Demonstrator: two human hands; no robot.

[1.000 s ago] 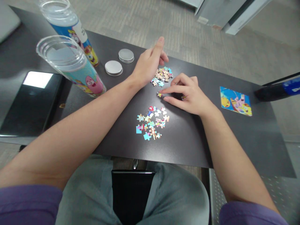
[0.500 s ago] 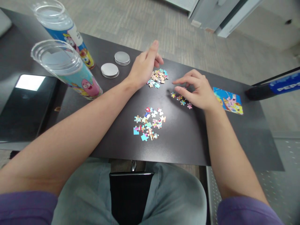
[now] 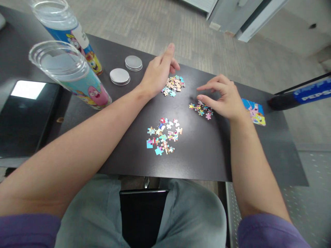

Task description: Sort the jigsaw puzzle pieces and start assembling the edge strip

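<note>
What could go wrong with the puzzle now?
The right hand is close to the small pile of puzzle pieces, so a brush might scatter it. The back pile lies beside the left hand, near the far edge of the table; a bump could perhaps send pieces onto the floor.

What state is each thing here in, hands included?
Left hand: thumb raised, fingers partly hidden
Right hand: open, thumb and forefinger apart
Far pieces: heaped
Middle pieces: loosely clustered
Near pieces: spread out
Front canister: upright, seemingly open
Rear canister: upright, seemingly open
Metal discs: in two stacks
Picture card: flat, partly hidden
Pepsi bottle: upright, top unseen
</note>
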